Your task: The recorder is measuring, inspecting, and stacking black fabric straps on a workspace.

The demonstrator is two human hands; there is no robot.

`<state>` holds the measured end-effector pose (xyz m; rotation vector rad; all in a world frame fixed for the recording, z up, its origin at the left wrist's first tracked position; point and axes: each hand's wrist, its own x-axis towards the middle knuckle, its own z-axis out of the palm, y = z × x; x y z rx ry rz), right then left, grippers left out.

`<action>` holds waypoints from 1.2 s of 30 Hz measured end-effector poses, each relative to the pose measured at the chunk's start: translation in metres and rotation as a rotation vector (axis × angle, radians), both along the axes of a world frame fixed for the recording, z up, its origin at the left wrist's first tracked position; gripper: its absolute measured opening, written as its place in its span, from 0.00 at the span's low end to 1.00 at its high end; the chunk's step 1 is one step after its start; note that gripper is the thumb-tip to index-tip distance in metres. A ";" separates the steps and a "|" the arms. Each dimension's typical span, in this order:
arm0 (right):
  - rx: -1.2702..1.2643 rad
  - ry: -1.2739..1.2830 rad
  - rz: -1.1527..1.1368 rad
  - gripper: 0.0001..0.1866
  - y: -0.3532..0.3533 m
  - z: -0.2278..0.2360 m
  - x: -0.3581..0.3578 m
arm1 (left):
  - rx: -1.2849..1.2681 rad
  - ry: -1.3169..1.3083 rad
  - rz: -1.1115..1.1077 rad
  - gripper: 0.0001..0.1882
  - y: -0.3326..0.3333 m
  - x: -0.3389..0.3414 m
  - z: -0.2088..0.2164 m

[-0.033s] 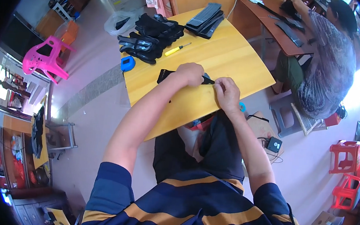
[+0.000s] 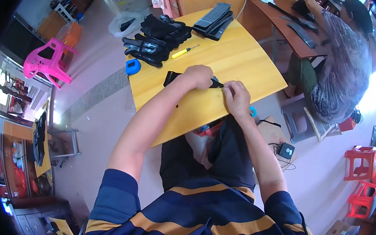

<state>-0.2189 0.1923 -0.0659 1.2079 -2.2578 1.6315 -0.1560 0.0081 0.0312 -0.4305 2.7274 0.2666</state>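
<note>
A black strip [image 2: 170,78] with a row of small holes at its left end lies across the yellow table [image 2: 202,104]. My left hand [image 2: 197,77] is closed over its middle and hides that part. The narrow right end of the strip reaches my right hand [image 2: 236,96], where thumb and fingers pinch it. A yellow-handled screwdriver [image 2: 181,53] rests beyond my left hand. Farther back are a heap of black strap-like pieces [image 2: 151,47] with grey fittings and a stack of dark ribbed strips [image 2: 213,21]. A small blue case [image 2: 133,66] sits at the left edge.
A person [image 2: 342,68] sits at a brown table [image 2: 289,30] on the far right, with dark strips on it. A pink plastic chair [image 2: 50,60] stands left. Red stools [image 2: 363,164] are at the right. A black box with cables [image 2: 286,150] lies by my right forearm.
</note>
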 end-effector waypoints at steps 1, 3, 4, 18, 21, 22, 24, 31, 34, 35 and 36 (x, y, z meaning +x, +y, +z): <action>-0.001 -0.002 -0.004 0.04 0.000 0.001 0.001 | 0.000 -0.055 0.011 0.15 -0.002 -0.007 -0.001; 0.042 0.061 -0.011 0.04 -0.001 0.002 0.004 | 0.011 -0.070 -0.014 0.15 -0.007 -0.013 -0.001; 0.042 0.059 -0.013 0.04 -0.001 0.003 0.006 | 0.025 -0.083 -0.036 0.15 -0.008 -0.016 -0.002; 0.128 0.349 0.000 0.03 -0.012 0.013 0.003 | 0.035 -0.117 -0.031 0.16 -0.012 -0.019 -0.007; 0.169 0.472 0.030 0.04 -0.014 0.015 -0.001 | 0.042 -0.112 -0.026 0.16 -0.010 -0.017 -0.004; 0.169 0.474 0.032 0.04 -0.014 0.015 -0.002 | 0.044 -0.113 -0.027 0.16 -0.010 -0.016 -0.003; 0.175 0.541 0.104 0.06 -0.013 0.016 -0.005 | 0.041 -0.125 -0.026 0.17 -0.007 -0.017 0.000; 0.268 0.566 0.171 0.06 -0.011 0.016 -0.013 | 0.007 -0.156 -0.032 0.18 -0.004 -0.020 0.002; 0.325 0.604 0.235 0.05 -0.008 0.016 -0.013 | 0.041 -0.142 -0.030 0.19 -0.010 -0.019 -0.001; 0.355 0.586 0.221 0.05 -0.010 0.016 -0.012 | 0.043 -0.142 -0.028 0.19 -0.012 -0.021 -0.002; 0.384 0.566 0.209 0.05 -0.011 0.017 -0.010 | 0.043 -0.140 -0.042 0.17 -0.016 -0.022 -0.005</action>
